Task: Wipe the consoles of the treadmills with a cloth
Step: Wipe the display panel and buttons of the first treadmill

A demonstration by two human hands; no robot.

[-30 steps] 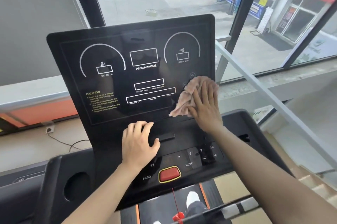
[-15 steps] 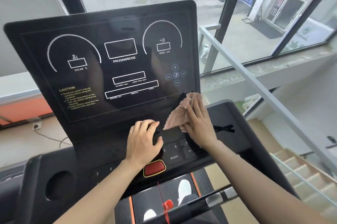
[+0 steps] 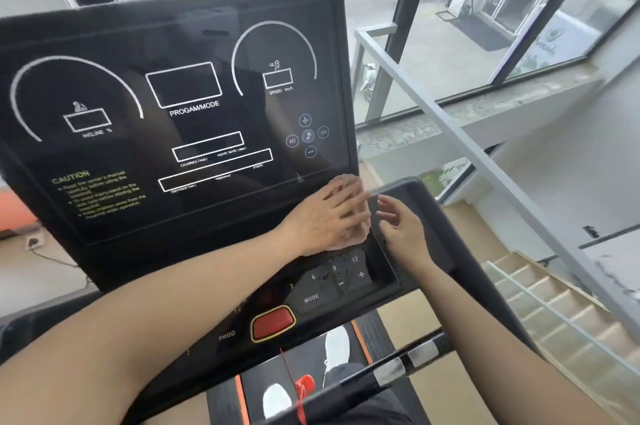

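The black treadmill console (image 3: 173,43) fills the left and middle of the view, tilted up toward me. A pink cloth (image 3: 347,182) lies at the panel's lower right corner, just above the number keys. My left hand (image 3: 325,216) lies flat on the cloth with straight fingers, pressing it to the surface and covering most of it. My right hand (image 3: 403,230) hovers just right of the cloth over the console's right tray, fingers loosely bent, holding nothing.
A red stop button (image 3: 272,322) and a red safety cord (image 3: 303,386) sit at the console's lower edge. A handlebar (image 3: 391,369) crosses below. A glass railing (image 3: 485,165) and a stairwell (image 3: 540,303) lie to the right. My white shoes stand on the belt.
My right hand has come off the cloth and moved right. My left hand has left the lower console and now presses the cloth, which slid down to the panel's lower right corner.
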